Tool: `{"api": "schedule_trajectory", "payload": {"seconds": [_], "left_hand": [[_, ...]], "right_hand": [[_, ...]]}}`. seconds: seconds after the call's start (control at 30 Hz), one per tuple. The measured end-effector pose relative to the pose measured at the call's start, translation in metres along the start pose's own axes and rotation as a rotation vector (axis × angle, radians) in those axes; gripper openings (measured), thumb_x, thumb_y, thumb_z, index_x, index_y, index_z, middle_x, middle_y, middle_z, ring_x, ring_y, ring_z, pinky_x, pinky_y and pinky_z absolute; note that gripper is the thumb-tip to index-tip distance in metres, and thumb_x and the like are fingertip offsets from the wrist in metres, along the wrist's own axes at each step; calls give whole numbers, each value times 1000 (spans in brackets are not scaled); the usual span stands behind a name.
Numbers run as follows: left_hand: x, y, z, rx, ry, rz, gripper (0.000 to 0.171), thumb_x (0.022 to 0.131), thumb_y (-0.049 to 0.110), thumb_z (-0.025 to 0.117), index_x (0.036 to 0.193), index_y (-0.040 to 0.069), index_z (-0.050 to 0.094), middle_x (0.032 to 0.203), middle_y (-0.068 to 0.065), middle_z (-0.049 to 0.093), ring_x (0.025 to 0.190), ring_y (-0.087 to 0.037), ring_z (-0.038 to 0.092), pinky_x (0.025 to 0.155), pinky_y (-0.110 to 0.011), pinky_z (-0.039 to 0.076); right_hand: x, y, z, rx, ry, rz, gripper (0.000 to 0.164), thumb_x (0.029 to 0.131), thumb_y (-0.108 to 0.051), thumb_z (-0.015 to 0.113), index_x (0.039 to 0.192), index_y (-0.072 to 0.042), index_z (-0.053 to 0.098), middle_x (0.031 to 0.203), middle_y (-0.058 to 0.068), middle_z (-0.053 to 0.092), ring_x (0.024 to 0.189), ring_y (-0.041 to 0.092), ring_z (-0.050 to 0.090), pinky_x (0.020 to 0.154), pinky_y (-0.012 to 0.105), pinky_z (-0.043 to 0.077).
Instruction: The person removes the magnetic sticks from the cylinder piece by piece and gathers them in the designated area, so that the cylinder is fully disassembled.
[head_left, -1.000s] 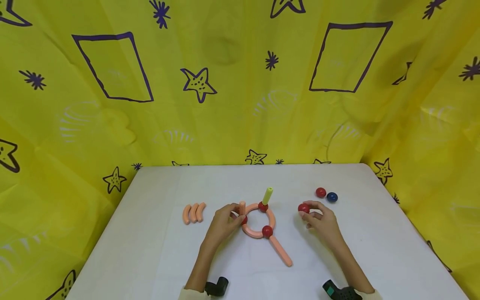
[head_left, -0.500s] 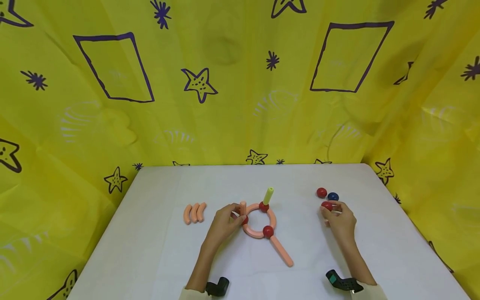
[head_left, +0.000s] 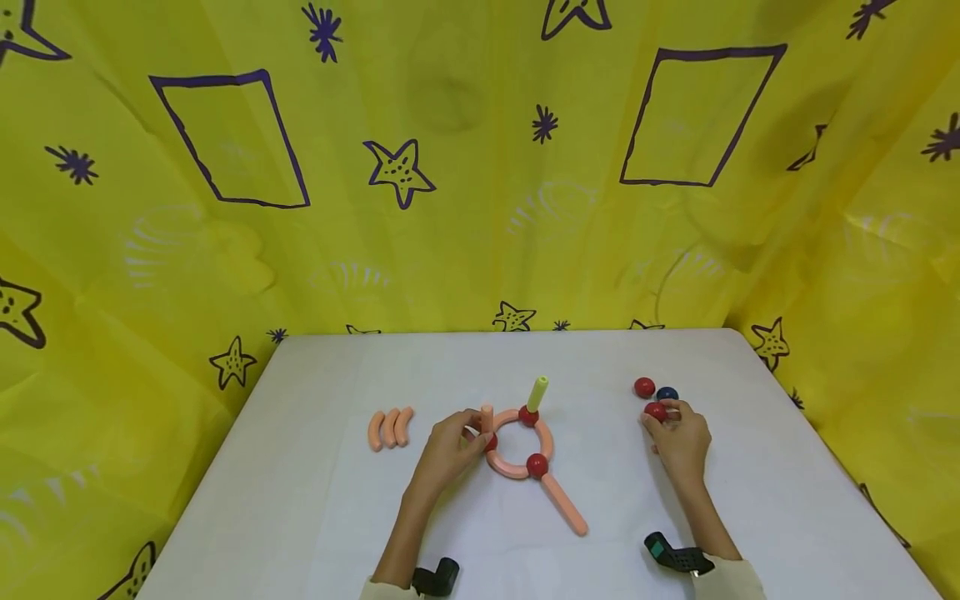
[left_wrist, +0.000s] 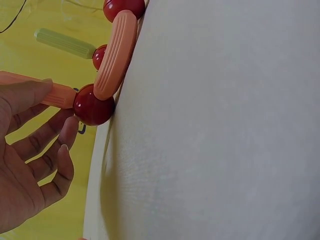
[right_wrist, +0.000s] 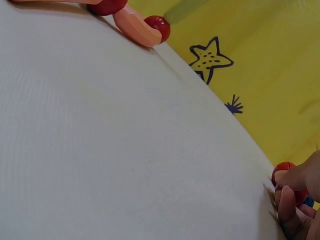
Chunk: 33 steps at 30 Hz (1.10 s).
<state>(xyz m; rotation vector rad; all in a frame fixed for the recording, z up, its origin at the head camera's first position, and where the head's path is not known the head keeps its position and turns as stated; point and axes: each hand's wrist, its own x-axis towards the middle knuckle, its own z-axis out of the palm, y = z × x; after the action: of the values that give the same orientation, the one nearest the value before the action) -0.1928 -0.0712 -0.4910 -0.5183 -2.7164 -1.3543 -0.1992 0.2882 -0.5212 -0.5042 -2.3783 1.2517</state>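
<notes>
My left hand [head_left: 448, 450] pinches an upright orange stick [left_wrist: 62, 95] that is joined to a red ball [left_wrist: 93, 106]. That ball is part of a ring of curved orange pieces [head_left: 545, 439] linked by red balls on the white table. From the ring's far ball [head_left: 528, 416] rises a yellow-green stick [head_left: 537, 394]. A straight orange stick [head_left: 565, 505] runs toward the front from the near ball [head_left: 537, 465]. At the right, my right hand [head_left: 686, 442] holds another red ball [head_left: 656, 412] between thumb and fingers, partly covered by them.
Just beyond the right hand lie a loose red ball [head_left: 644, 387] and a blue ball [head_left: 667, 394]. Left of the ring, three curved orange pieces [head_left: 389, 428] lie side by side. A yellow patterned curtain [head_left: 465, 250] surrounds the table's [head_left: 315, 375] back and sides.
My right hand has moved right with its red ball, up close to the loose red and blue balls, and has stayed there since. The left hand has kept its place on the stick.
</notes>
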Motion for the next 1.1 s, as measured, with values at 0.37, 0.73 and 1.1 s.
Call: {"api": "schedule_trajectory", "payload": {"seconds": [0.37, 0.73, 1.1], "left_hand": [[-1, 0, 2, -2, -4, -9, 24, 93, 21, 66, 115, 12, 66, 105, -5, 69, 88, -16, 63, 74, -25, 51], [-1, 1, 2, -18, -3, -9, 23, 92, 20, 67, 113, 12, 67, 104, -5, 69, 87, -15, 63, 74, -25, 51], [-1, 1, 0, -24, 2, -15, 22, 93, 22, 66, 113, 13, 66, 104, -4, 69, 88, -14, 63, 75, -25, 51]], "right_hand": [[2, 0, 7, -58, 134, -48, 38, 81, -9, 76, 113, 5, 60, 96, 26, 59, 85, 29, 52, 69, 36, 36], [3, 0, 9, -65, 168, -20, 39, 81, -14, 78, 110, 3, 60, 95, 23, 58, 92, 37, 51, 71, 40, 33], [2, 1, 13, -60, 165, -20, 38, 82, -16, 78, 111, 3, 61, 97, 23, 58, 94, 36, 52, 71, 41, 35]]}}
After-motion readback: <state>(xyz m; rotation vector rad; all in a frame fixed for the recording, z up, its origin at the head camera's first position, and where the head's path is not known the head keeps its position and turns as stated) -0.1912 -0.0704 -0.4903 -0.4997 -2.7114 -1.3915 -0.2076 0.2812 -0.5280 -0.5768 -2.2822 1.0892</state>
